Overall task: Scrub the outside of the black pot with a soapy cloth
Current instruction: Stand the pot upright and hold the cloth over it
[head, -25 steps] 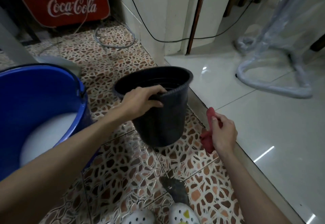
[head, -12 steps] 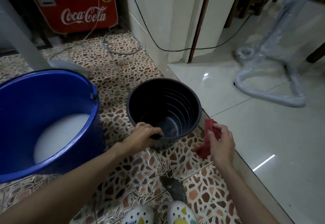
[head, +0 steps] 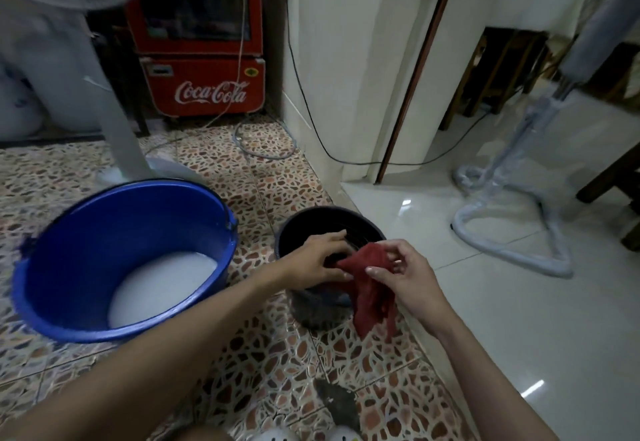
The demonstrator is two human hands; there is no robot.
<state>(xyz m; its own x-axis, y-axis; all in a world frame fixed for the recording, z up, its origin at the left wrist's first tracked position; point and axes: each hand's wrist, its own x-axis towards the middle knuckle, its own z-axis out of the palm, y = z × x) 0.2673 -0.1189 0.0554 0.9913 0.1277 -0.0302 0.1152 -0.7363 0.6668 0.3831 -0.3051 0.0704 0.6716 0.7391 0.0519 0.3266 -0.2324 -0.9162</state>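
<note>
The black pot (head: 313, 312) stands upright on the patterned floor tiles, mouth up, at the step to the white floor. A red cloth (head: 372, 288) hangs in front of the pot's near rim and side. My right hand (head: 408, 278) pinches the cloth's upper right part. My left hand (head: 318, 260) reaches over the pot's mouth and grips the cloth's left edge. Both hands hide much of the pot's near rim.
A large blue bucket (head: 86, 240) with white soapy water (head: 162, 285) stands to the left of the pot. A white fan stand (head: 117, 129) and a red Coca-Cola cooler (head: 204, 73) are behind. A wrapped fan base (head: 512, 246) lies on the white tiles at right.
The pot was lifted and tilted in my left hand, then set down upright on the floor. My left hand left the rim and took the cloth, which my right hand brought over the pot.
</note>
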